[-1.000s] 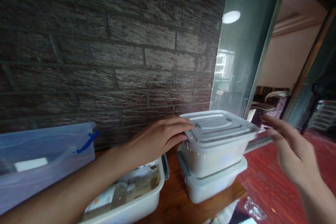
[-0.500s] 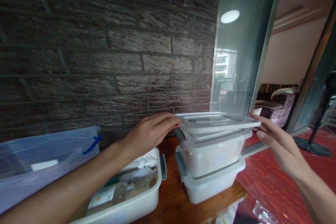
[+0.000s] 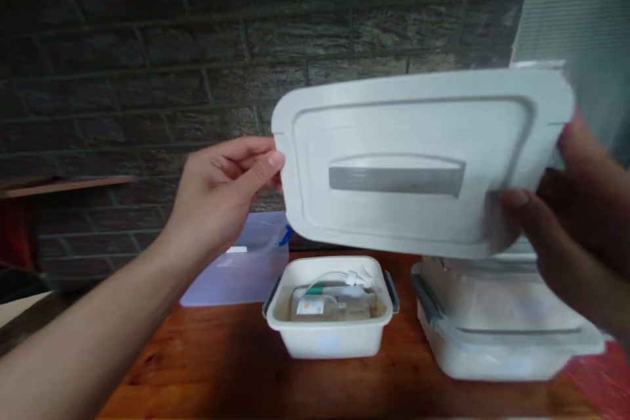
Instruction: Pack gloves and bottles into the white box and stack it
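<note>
A white plastic box lid (image 3: 394,210) is held up in the air, tilted so one broad face with a grey recessed strip faces me. My left hand (image 3: 221,184) pinches its left edge between thumb and fingers. At the right edge my right hand (image 3: 575,210) grips it, thumb on the near face; the fingers behind are partly hidden and blurred. Below the lid stands an uncovered white box (image 3: 335,341) with grey side clips, holding bottles (image 3: 315,305) and a white pump top with a tube (image 3: 357,277).
Stacked white lidded boxes (image 3: 502,357) stand at the right of the wooden table (image 3: 211,367). A translucent bluish box (image 3: 231,282) with a blue clip sits behind on the left. A dark brick wall (image 3: 147,98) rises behind; a glass panel (image 3: 585,33) is at right.
The lid has been lifted off the right-hand stack, moved left and tilted up above the uncovered box. My right hand has closed on its edge. The view has turned left.
</note>
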Motion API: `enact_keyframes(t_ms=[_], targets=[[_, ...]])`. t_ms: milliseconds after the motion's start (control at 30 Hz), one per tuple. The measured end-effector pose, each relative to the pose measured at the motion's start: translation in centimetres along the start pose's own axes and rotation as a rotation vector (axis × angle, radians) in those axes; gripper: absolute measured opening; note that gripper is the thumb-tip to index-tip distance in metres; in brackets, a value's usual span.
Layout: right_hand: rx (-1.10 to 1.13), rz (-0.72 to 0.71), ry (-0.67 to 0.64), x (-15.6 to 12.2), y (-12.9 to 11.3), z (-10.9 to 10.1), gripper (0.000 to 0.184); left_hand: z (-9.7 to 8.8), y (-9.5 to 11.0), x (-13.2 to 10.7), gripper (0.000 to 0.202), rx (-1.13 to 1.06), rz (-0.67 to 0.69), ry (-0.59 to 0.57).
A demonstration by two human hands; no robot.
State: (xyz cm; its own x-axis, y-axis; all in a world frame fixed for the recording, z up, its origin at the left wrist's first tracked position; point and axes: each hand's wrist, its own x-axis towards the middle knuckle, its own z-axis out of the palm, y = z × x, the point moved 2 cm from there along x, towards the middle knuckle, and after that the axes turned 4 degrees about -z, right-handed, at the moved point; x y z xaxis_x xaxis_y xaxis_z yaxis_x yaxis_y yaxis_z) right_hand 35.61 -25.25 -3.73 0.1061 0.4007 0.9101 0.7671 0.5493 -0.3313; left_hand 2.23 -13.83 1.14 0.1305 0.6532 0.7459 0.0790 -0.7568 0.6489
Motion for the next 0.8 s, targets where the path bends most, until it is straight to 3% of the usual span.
enact_keyframes(t_ms=[67, 133, 233, 300, 367, 600, 800], targets=[[-0.016, -0.011, -0.034, -0.9, -0.7, 3.1, 0.073, -2.8, -1.8, -1.1, 0.028, -0.025, -0.145, 0.007], [0.004, 0.05, -0.187, -2.1, -0.8, 6.5, 0.069, -5.0, -4.3, -2.2, 0.032, 0.006, -0.269, 0.022], [-0.034, 0.121, -0.284, -4.0, -0.2, 10.8, 0.066, -6.7, -8.6, -3.8, 0.043, 0.181, -0.423, -0.075], [-0.122, 0.153, -0.369, -5.0, 0.5, 13.0, 0.062, -6.7, -10.9, -4.8, 0.044, 0.413, -0.437, -0.247], [-0.214, 0.147, -0.468, -5.7, 1.2, 14.7, 0.055, -6.3, -12.6, -5.8, 0.044, 0.614, -0.383, -0.336], [-0.417, 0.206, -0.874, -7.8, 4.1, 18.3, 0.033, -4.8, -15.6, -8.8, 0.039, 0.869, -0.362, -0.472], [-0.52, 0.24, -1.002, -9.4, 5.4, 19.3, 0.043, -4.2, -18.0, -10.4, 0.03, 0.905, -0.445, -0.484]])
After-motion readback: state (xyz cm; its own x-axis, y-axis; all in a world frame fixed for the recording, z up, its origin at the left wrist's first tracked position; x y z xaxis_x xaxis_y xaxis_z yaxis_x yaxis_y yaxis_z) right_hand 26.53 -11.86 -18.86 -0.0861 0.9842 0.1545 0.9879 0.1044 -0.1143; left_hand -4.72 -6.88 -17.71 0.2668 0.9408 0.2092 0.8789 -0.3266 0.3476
